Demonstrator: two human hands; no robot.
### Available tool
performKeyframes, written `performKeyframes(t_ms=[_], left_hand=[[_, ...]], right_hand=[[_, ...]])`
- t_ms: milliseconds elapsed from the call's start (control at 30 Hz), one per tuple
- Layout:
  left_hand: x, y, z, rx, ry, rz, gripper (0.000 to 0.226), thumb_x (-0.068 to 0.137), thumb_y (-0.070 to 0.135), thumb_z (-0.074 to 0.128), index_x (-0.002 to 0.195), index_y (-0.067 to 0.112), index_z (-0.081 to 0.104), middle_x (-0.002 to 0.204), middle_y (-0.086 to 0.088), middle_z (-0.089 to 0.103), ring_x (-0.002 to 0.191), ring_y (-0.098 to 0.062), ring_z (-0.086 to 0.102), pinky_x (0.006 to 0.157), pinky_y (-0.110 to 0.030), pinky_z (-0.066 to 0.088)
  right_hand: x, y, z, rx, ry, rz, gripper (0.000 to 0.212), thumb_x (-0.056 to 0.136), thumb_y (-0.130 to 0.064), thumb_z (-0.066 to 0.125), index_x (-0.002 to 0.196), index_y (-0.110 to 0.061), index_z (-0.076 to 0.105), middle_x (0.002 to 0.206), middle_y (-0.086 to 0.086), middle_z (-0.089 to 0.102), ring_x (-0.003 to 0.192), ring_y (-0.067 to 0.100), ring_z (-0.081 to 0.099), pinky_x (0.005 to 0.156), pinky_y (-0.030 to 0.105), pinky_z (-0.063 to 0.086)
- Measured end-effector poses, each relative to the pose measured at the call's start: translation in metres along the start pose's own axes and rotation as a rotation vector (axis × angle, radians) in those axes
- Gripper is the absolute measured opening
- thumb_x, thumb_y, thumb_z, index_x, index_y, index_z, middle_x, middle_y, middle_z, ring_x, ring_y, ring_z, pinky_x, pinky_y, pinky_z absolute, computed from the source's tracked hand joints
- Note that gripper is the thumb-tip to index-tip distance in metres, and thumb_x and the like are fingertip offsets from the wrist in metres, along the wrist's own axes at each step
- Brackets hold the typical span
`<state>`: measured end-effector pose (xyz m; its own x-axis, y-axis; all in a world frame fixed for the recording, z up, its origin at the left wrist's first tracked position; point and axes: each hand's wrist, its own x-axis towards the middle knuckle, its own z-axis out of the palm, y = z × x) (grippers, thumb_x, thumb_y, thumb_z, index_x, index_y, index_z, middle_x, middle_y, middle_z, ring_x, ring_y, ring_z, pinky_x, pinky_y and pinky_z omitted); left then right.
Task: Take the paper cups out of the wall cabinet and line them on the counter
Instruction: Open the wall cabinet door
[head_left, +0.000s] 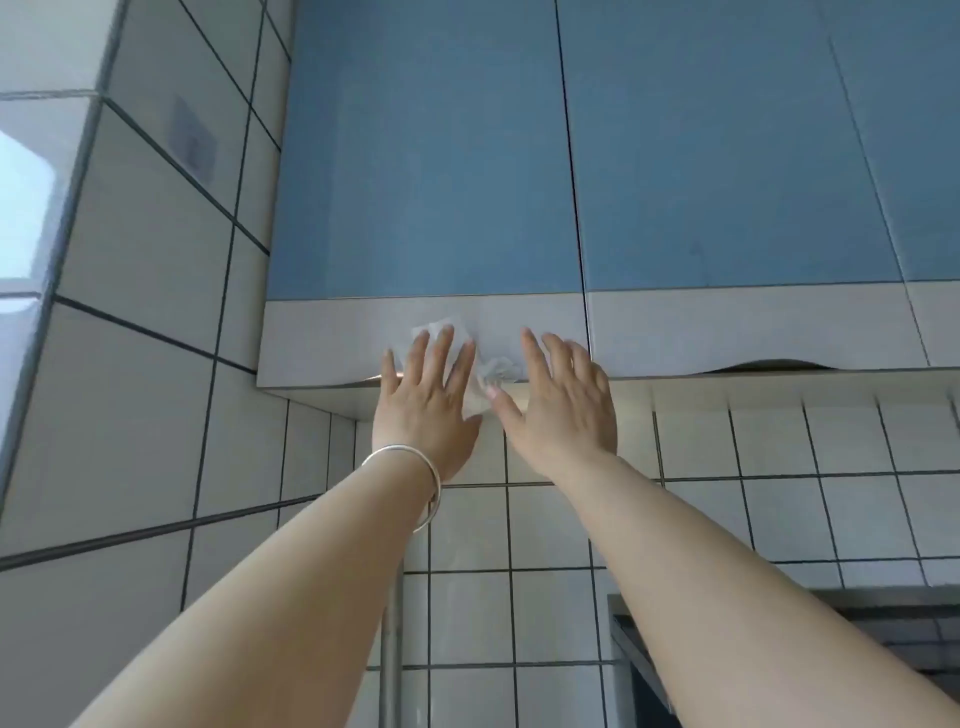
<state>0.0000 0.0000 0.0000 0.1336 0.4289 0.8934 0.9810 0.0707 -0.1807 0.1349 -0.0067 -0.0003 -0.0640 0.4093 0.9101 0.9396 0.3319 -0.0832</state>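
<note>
The blue wall cabinet (431, 156) has a white band along its bottom, and its doors are closed. No paper cups are visible. My left hand (426, 400), with a silver bangle on the wrist, lies flat with fingers spread against the lower edge of the left door (322, 338). My right hand (563, 405) is flat beside it on the same door, fingers apart. Between and behind the hands is a crinkled clear plastic piece (491, 371) on the door; I cannot tell what it is. Neither hand holds anything.
White tiled walls (156, 260) run to the left and below the cabinet. A second closed door (727, 156) is on the right, with a curved finger recess (769, 364) at its bottom edge. A vertical metal pipe (390, 649) and a steel frame (639, 654) sit below.
</note>
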Motion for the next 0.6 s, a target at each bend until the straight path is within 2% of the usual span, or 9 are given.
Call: performKeyframes(t_ms=[100,167,200,233,300,367,467,533,600], left_hand=[[0.016,-0.007,0.011,-0.026,0.142,0.004,0.053,0.089,0.026,0.046,0.14,0.019,0.033,0.146,-0.007,0.032,0.133,-0.029,0.033,0.113,-0.044,0.022],[0.025,-0.011,0.019,-0.082,0.264,0.042,0.035,0.076,0.017,0.059,0.111,0.014,0.058,0.113,-0.008,0.06,0.1,-0.031,0.058,0.087,-0.038,0.045],[0.029,-0.013,0.023,-0.057,0.285,0.059,0.028,0.066,0.017,0.069,0.094,0.014,0.064,0.093,-0.006,0.065,0.081,-0.028,0.062,0.071,-0.033,0.049],[0.032,-0.014,0.026,-0.028,0.295,0.068,0.027,0.055,0.017,0.077,0.079,0.015,0.065,0.076,-0.003,0.065,0.066,-0.025,0.062,0.058,-0.028,0.047],[0.036,-0.015,0.027,-0.004,0.295,0.072,0.033,0.04,0.016,0.084,0.063,0.017,0.061,0.059,0.0,0.059,0.051,-0.022,0.058,0.044,-0.023,0.041],[0.036,-0.014,0.027,-0.013,0.31,0.078,0.034,0.038,0.013,0.085,0.058,0.017,0.059,0.054,0.001,0.056,0.047,-0.02,0.056,0.04,-0.022,0.038],[0.035,-0.011,0.028,-0.031,0.297,0.065,0.035,0.037,0.012,0.087,0.056,0.017,0.057,0.053,0.001,0.055,0.046,-0.02,0.054,0.041,-0.022,0.037],[0.033,-0.008,0.027,-0.057,0.282,0.046,0.037,0.037,0.01,0.087,0.055,0.016,0.055,0.053,0.0,0.054,0.046,-0.021,0.053,0.042,-0.021,0.037],[0.03,-0.008,0.024,-0.093,0.289,0.023,0.037,0.038,0.008,0.085,0.056,0.015,0.054,0.054,-0.002,0.053,0.046,-0.023,0.052,0.043,-0.022,0.037]], right_hand=[[0.014,-0.006,0.017,-0.028,0.115,-0.105,0.05,0.094,-0.036,0.04,0.14,-0.016,0.036,0.142,0.004,0.041,0.129,0.026,0.034,0.104,0.036,0.029],[0.021,-0.012,0.027,-0.016,0.123,-0.142,0.04,0.091,-0.024,0.046,0.13,-0.012,0.048,0.131,0.006,0.049,0.121,0.029,0.04,0.098,0.036,0.034],[0.024,-0.015,0.033,-0.005,0.118,-0.148,0.038,0.089,-0.02,0.048,0.125,-0.011,0.052,0.127,0.007,0.052,0.118,0.03,0.042,0.096,0.037,0.036],[0.026,-0.017,0.039,0.0,0.134,-0.159,0.035,0.086,-0.017,0.051,0.119,-0.009,0.056,0.121,0.009,0.055,0.114,0.032,0.045,0.093,0.038,0.039],[0.03,-0.022,0.049,-0.01,0.168,-0.164,0.029,0.073,-0.013,0.063,0.101,-0.005,0.064,0.103,0.012,0.061,0.099,0.035,0.055,0.08,0.04,0.047],[0.03,-0.025,0.056,0.0,0.193,-0.138,0.03,0.054,-0.012,0.076,0.082,-0.007,0.066,0.085,0.01,0.064,0.08,0.033,0.061,0.064,0.037,0.053],[0.03,-0.028,0.06,0.028,0.245,-0.141,0.039,0.037,-0.008,0.079,0.073,-0.01,0.065,0.074,0.005,0.063,0.068,0.029,0.061,0.055,0.03,0.052],[0.029,-0.028,0.058,0.056,0.264,-0.153,0.034,0.038,-0.007,0.074,0.071,-0.01,0.064,0.073,0.005,0.063,0.066,0.029,0.061,0.053,0.03,0.051],[0.027,-0.031,0.052,0.097,0.329,-0.177,0.017,0.054,-0.012,0.055,0.069,-0.009,0.063,0.071,0.006,0.062,0.066,0.03,0.061,0.053,0.03,0.051]])
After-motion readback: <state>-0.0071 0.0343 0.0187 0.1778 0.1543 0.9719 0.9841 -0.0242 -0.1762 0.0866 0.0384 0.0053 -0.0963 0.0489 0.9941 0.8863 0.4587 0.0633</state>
